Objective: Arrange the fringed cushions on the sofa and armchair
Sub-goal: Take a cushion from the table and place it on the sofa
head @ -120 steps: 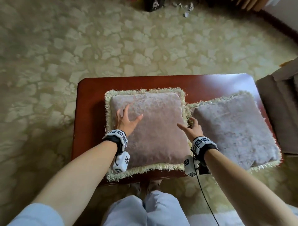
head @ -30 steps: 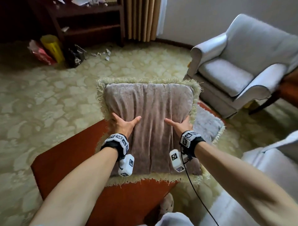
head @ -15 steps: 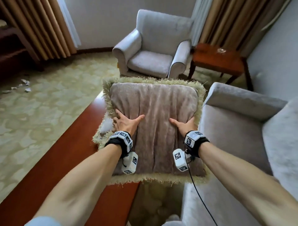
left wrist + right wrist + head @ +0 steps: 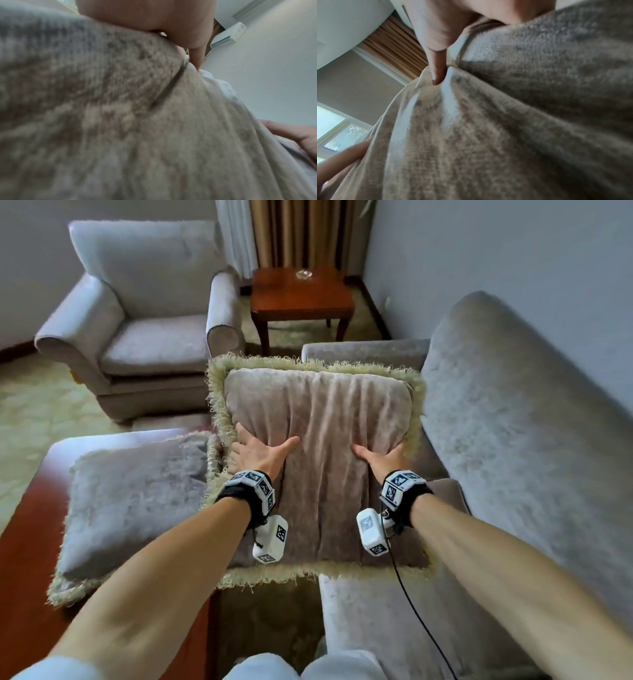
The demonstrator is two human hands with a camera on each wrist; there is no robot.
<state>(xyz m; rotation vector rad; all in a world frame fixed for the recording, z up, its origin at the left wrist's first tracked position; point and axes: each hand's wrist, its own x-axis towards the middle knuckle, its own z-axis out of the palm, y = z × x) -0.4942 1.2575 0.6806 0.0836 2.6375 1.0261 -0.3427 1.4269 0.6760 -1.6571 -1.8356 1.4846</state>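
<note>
Plush taupe fringed cushion (image 4: 318, 460), pinched at its sides by left hand (image 4: 255, 453) and right hand (image 4: 383, 458) — each grip holding folds — could slip off the grey sofa (image 4: 513, 440) edge.

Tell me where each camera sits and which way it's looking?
Head: on the person's head, looking down at the held cushion, sofa and armchair; both forearms, left hand and right hand show.
Left wrist: under the left hand, looking along the cushion.
Right wrist: under the right hand, looking along the cushion.
Shared: all three show this cushion.
</note>
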